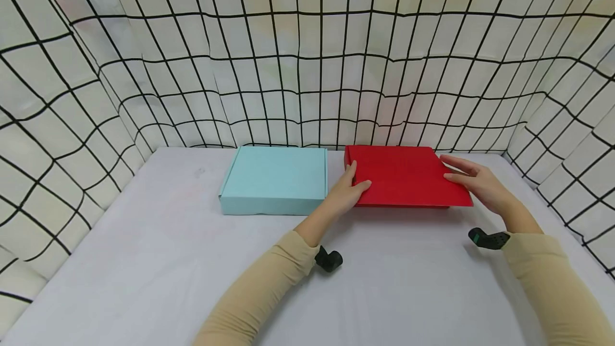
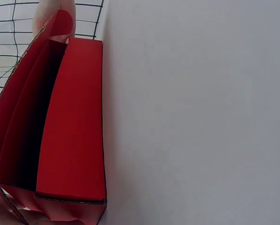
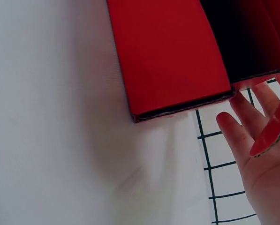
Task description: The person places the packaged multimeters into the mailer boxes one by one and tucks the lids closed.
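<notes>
A red cardboard box (image 1: 399,175) sits on the table with its lid partly raised; in the left wrist view a dark gap shows between the lid and the front wall (image 2: 74,122). My left hand (image 1: 342,194) grips the box's left side, thumb over the lid and fingers along the edge. At the right side, my right hand (image 1: 485,186) has its fingers extended beside the box. In the right wrist view a red side flap (image 3: 275,129) of the lid stands in front of that palm. A closed light-blue box (image 1: 276,175) lies to the left of the red one.
The table (image 1: 144,260) has a white cover. White walls with a black grid (image 1: 307,68) enclose its back and sides. A black wrist device (image 1: 329,259) sits at the left sleeve, another black device (image 1: 489,239) at the right.
</notes>
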Demonstrator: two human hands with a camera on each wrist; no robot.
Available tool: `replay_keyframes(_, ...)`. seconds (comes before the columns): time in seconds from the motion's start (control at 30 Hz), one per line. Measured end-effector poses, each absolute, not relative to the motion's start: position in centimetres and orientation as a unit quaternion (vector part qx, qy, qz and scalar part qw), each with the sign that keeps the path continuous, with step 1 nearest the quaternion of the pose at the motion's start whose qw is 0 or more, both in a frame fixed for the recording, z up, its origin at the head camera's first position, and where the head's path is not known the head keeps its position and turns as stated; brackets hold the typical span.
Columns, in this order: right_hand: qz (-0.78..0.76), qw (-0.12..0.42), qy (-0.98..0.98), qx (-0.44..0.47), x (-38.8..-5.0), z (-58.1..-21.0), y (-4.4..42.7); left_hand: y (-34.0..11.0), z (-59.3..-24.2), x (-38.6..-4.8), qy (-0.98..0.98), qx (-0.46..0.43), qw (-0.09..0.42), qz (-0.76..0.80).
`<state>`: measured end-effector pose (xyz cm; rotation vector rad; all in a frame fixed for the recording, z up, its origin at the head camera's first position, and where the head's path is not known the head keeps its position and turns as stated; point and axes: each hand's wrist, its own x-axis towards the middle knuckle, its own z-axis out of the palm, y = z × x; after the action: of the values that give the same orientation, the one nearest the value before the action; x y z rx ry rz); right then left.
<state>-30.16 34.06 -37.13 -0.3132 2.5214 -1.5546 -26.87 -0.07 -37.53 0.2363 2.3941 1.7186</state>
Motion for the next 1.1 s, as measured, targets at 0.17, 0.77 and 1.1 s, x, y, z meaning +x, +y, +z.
replay_keyframes(0.17, -0.492, 0.073, 0.86, -0.109, -30.0, -37.0, 34.7, 0.3, -38.0, -26.8, 0.8, 0.097, 0.104, 0.583)
replay_keyframes(0.77, -0.337, 0.07, 0.928, -0.14, -30.5, -35.2, 31.7, 0.0, -37.8, -26.7, 0.805, 0.109, 0.123, 0.57)
replay_keyframes(1.1, -0.289, 0.063, 0.946, -0.135, -30.6, -36.0, 31.4, -0.2, -37.2, -27.0, 0.789, 0.095, 0.206, 0.571)
